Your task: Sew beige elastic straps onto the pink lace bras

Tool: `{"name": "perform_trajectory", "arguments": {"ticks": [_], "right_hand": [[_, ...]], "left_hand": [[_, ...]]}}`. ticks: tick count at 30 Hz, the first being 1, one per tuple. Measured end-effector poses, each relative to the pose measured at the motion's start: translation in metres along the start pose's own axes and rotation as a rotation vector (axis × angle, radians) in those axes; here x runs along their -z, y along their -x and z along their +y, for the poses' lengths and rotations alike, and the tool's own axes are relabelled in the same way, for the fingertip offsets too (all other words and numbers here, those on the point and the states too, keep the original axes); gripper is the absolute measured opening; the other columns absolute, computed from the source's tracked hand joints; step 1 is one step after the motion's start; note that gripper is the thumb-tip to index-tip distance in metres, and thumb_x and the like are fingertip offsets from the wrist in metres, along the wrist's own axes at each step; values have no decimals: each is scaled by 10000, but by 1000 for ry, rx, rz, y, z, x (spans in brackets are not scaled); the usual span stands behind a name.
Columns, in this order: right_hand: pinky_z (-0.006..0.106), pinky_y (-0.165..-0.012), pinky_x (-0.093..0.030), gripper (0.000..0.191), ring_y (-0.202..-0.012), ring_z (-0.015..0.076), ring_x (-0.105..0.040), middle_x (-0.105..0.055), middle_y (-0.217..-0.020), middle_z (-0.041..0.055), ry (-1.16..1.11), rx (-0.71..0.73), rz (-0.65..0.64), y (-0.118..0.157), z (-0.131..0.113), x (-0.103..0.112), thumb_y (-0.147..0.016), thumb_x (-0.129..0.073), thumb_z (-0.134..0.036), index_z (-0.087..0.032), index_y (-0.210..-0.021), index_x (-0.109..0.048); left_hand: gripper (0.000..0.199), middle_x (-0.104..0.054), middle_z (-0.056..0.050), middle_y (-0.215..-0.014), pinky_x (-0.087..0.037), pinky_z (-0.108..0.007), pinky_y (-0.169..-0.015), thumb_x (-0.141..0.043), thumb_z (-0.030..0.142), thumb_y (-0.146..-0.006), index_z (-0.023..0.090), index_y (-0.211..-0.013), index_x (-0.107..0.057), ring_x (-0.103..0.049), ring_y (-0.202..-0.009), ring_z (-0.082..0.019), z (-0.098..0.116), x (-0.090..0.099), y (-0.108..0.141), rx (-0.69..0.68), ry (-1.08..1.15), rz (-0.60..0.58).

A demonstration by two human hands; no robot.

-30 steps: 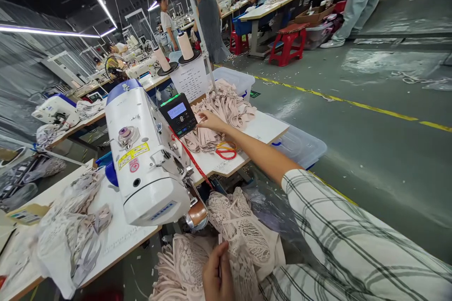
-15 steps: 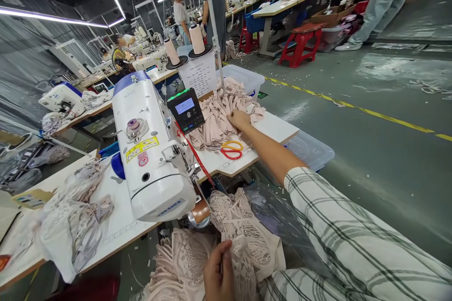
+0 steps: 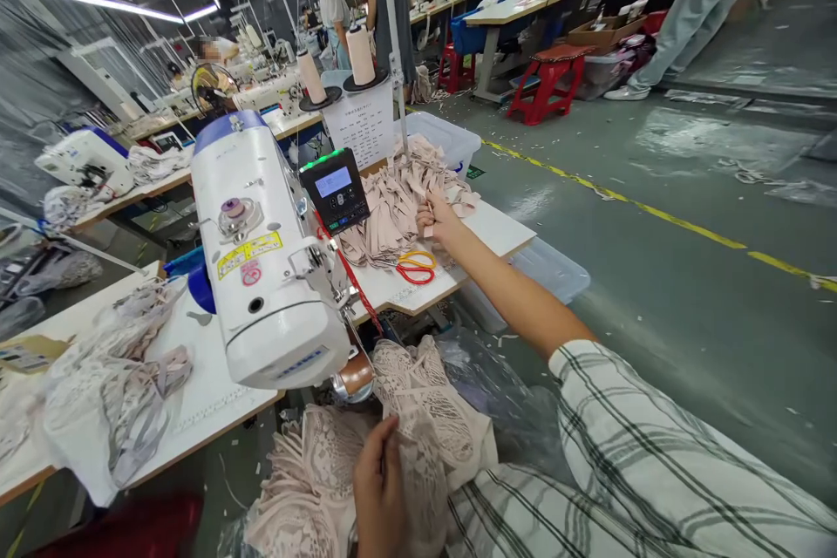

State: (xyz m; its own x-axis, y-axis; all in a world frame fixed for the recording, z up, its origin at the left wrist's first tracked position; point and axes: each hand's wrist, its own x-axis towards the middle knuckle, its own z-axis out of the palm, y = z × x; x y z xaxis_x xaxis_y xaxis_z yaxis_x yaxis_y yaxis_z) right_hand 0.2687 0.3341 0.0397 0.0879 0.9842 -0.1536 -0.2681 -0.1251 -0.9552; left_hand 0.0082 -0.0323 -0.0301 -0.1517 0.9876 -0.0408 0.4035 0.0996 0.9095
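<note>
My right hand (image 3: 439, 220) reaches over the white table, closed on a beige fabric strap (image 3: 428, 232) at the edge of a heap of similar straps (image 3: 383, 218). Scissors (image 3: 417, 277) with red and yellow handles lie just in front, their blades partly under the heap. Low in the view, my left hand (image 3: 380, 488) is closed on a beige lace bra (image 3: 422, 462), its fingertips pinched together. More beige lace bras (image 3: 307, 471) are bunched beside it, below the sewing machine. The white sewing machine (image 3: 261, 253) stands left of both hands.
A control panel (image 3: 334, 192) with a lit screen sits beside the machine. Two thread cones (image 3: 360, 57) stand behind it. Pale lace garments (image 3: 111, 392) cover part of the left table. A clear plastic bin (image 3: 549, 270) is beyond the table's right edge. Co-workers stand and sit farther back.
My right hand has drawn back slightly from the strap heap, and a strap end now shows at its fingers. My left hand stays at the lace bra. The whole view has shifted a little.
</note>
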Motion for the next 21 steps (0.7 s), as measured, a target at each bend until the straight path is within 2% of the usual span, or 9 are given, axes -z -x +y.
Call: {"name": "perform_trajectory", "arguments": {"ticks": [2, 4, 7, 10, 14, 16, 18, 19, 21], "right_hand": [[178, -379, -226, 467, -443, 69, -175, -247, -534, -94, -70, -76, -120, 50, 13, -7, -897, -589, -587, -215, -673, -415], [175, -382, -180, 443, -463, 74, -121, -207, -562, -92, -136, -142, -228, 111, 33, -21, -873, -622, -573, -222, -692, -419], [176, -401, -194, 294, -486, 84, -100, -195, -616, -81, -460, -271, -430, 200, 62, -47, -870, -650, -477, -233, -800, -502], [192, -422, -251, 223, -480, 82, -157, -251, -627, -71, -627, -389, -468, 256, 83, -64, -867, -671, -418, -242, -829, -538], [246, -585, -439, 257, -603, 93, -451, -500, -752, -23, -509, -450, -501, 271, 100, -56, -801, -739, -461, -244, -846, -608], [294, -726, -486, 295, -789, 139, -567, -599, -894, 18, -295, -448, -612, 266, 104, -40, -777, -761, -486, -243, -914, -664], [306, -751, -479, 316, -847, 160, -583, -639, -935, 34, -37, -411, -698, 258, 105, -23, -792, -750, -496, -236, -967, -705], [299, -719, -468, 311, -809, 153, -574, -645, -907, 29, 60, -375, -689, 253, 105, -17, -806, -736, -499, -236, -973, -719], [276, -641, -436, 289, -705, 127, -538, -639, -824, 9, 146, -265, -563, 242, 103, -11, -826, -716, -497, -240, -957, -736]], "left_hand": [[346, -759, -120, -1132, -570, -394, -941, -517, 399, -948, 181, -1085, -747, -710, -1069, -259, 10, 2, -4, -37, -30, -11], [332, -752, -113, -1149, -560, -391, -949, -499, 366, -958, 180, -1107, -730, -701, -1078, -246, 22, 3, -7, -68, -40, -22], [342, -747, -107, -1113, -551, -385, -917, -483, 359, -965, 171, -1159, -691, -693, -1013, -228, 37, 2, -13, -91, -54, -45], [327, -734, -69, -895, -530, -298, -728, -547, 404, -927, 152, -1072, -698, -645, -756, -178, 43, -1, -18, -83, -95, -139], [357, -551, 25, -599, -381, -219, -552, -498, 382, -962, 162, -722, -645, -459, -554, -104, 45, -7, -19, -66, -92, -220], [352, -558, 26, -613, -379, -217, -551, -486, 369, -973, 165, -743, -658, -479, -573, -108, 50, -10, -19, -50, -28, -228], [336, -616, 13, -664, -415, -222, -572, -483, 372, -979, 171, -813, -694, -536, -611, -124, 57, -12, -21, -41, 17, -231], [330, -655, 1, -709, -442, -228, -597, -476, 368, -985, 176, -860, -714, -571, -642, -135, 60, -12, -22, -60, 21, -234], [316, -728, -29, -852, -495, -243, -680, -463, 350, -992, 193, -1011, -737, -643, -734, -158, 63, -8, -28, -160, -28, -218]]}}
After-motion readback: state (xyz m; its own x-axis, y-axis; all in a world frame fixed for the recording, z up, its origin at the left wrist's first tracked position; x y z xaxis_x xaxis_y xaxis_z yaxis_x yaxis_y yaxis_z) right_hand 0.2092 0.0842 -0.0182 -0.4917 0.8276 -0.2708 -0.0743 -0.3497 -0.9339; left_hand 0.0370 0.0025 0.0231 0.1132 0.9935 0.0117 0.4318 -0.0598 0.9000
